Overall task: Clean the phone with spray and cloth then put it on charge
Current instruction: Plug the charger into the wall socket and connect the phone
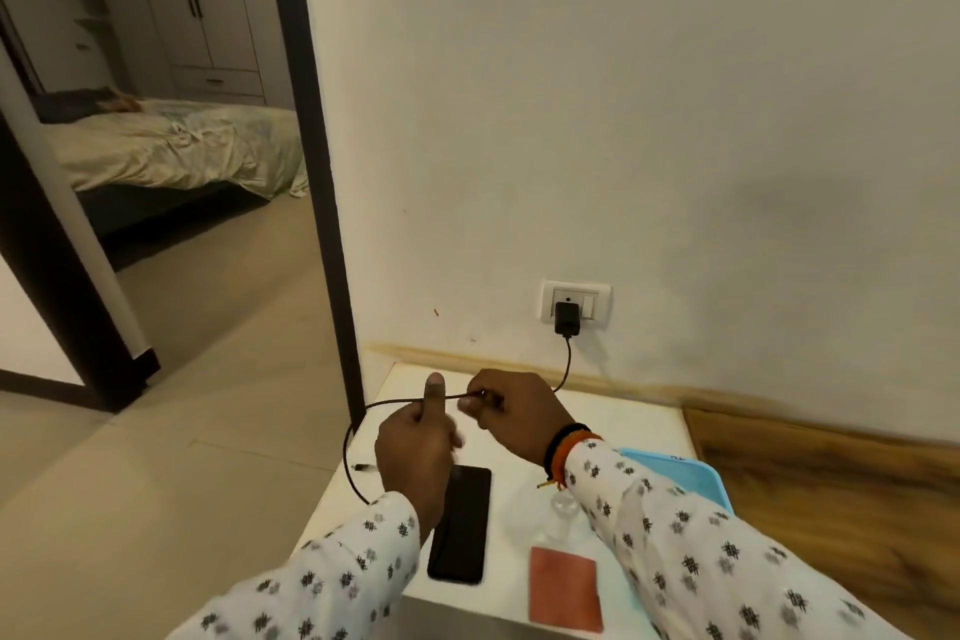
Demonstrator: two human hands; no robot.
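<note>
Braided cable (358, 452) hangs limp and light — both hands, left (415, 447) and right (511, 413), pinch it. Phone (462, 525) lies flat on the desk (623, 431) — slick, best held by its edges.

The phone (460, 525) is glossy black, lying on a white table (623, 426). At its three o'clock the cloth (565, 590) is a plain dull orange-red. At the table's two o'clock the tray (691, 476) is light blue. The cable (358, 431) is dark brown, the charger (567, 318) black in a white socket (597, 296). Both sleeves (691, 551) are white with small black and grey hatch motifs. The wristbands (566, 447) are black and orange. The wall (623, 94) is off-white, its skirting (805, 473) wood-grain brown.
</note>
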